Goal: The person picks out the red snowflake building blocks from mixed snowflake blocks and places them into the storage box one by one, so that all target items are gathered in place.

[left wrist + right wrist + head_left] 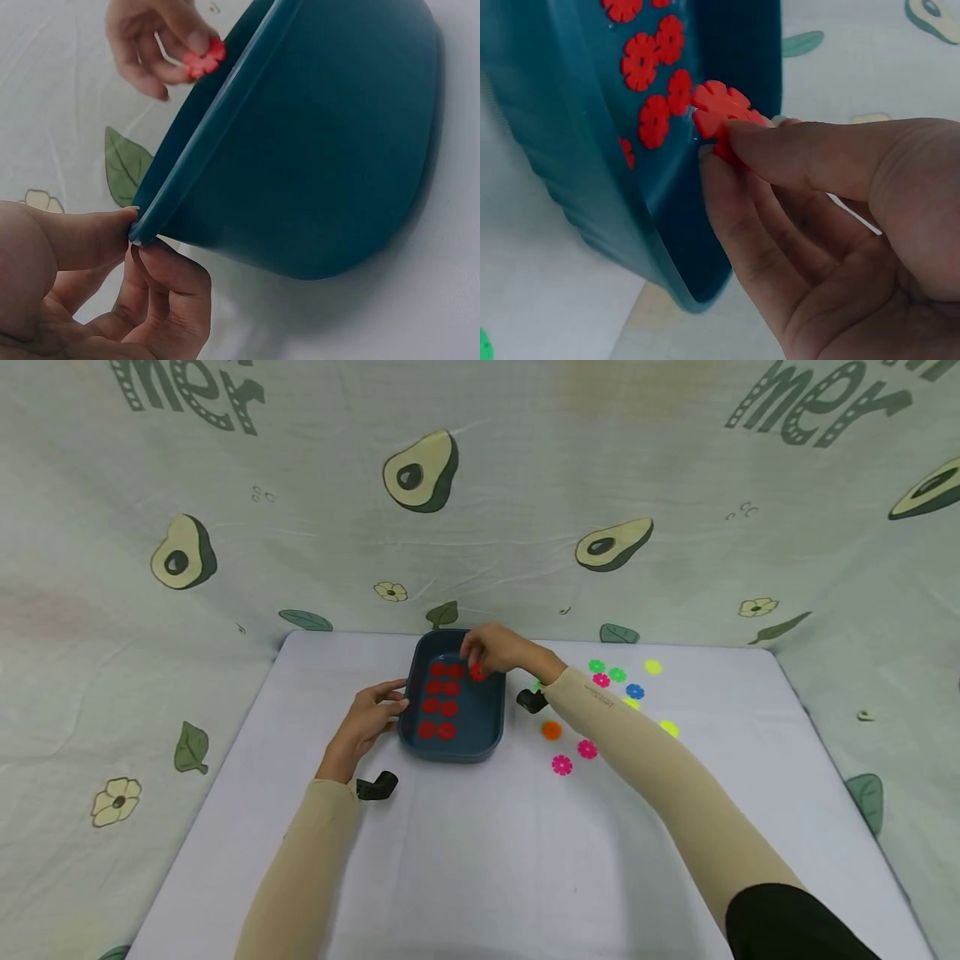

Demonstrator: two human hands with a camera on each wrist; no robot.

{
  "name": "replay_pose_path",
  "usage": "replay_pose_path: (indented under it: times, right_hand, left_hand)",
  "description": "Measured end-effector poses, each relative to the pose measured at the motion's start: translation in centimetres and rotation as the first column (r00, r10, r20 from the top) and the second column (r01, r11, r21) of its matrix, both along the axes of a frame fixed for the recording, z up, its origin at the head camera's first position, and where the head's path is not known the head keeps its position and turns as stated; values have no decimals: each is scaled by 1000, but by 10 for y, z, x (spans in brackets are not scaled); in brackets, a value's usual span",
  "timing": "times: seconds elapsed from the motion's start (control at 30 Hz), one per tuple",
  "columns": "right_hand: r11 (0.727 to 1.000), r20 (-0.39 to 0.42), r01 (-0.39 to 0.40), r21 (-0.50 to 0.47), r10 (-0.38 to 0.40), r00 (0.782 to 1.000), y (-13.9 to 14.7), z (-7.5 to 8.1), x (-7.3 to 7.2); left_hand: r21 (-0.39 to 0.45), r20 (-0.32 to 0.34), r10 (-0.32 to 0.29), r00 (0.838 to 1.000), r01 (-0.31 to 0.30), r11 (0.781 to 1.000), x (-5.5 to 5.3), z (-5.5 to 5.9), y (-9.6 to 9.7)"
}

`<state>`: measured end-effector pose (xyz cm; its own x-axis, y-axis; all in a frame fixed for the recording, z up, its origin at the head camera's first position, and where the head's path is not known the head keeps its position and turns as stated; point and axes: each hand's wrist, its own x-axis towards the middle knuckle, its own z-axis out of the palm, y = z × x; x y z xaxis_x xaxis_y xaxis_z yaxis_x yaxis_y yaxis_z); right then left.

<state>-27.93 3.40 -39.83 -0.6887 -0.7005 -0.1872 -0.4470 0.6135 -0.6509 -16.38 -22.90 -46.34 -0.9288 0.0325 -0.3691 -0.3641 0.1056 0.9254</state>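
Note:
A dark blue plastic tub (483,718) stands on the white table, with several red notched discs (447,731) laid in two columns on its floor. My left hand (367,717) pinches the tub's rim (169,199) between thumb and fingers on the left side. Over the tub's far right part, my right hand (504,650) holds another red notched disc (720,101) between thumb and fingertips. That disc is above the tub floor, apart from the ones lying there. The right wrist view shows part of the two columns of discs, the rest cut off by the frame.
Right of the tub lie loose notched discs, among them pink (562,765), orange (551,730), green (596,665), blue (635,692) and yellow (653,667). My right forearm passes over some of them. A printed cloth (510,485) hangs behind the table.

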Motion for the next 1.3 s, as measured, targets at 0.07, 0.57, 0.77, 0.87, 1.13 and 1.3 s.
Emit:
replay_pose_path:
  times: [0.07, 0.57, 0.77, 0.87, 1.13, 1.3]
  right_hand:
    - [999, -7, -18, 39, 18, 1000, -6, -4, -4]
    - [972, 109, -67, 227, 43, 993, -27, -22, -16]
    - [967, 143, -76, 245, 41, 989, -31, -24, -18]
    - [963, 151, -81, 258, 43, 988, -32, -24, -20]
    - [944, 172, -107, 311, 55, 984, -37, -27, -26]
    - [941, 206, -108, 320, 42, 978, -37, -30, -31]
  left_hand:
    - [2, 2, 3, 1000, -3, 1000, 0, -1, 0]
    - [-2, -11, 6, 1000, -6, 1000, 0, -1, 2]
    - [-14, -12, -2, 1000, 2, 1000, -1, -1, 1]
    - [-12, -13, -3, 1000, 2, 1000, -1, -1, 0]
    - [-19, -9, 12, 1000, -12, 1000, -1, 0, 0]
    - [-20, -6, 16, 1000, -16, 1000, -1, 1, 1]
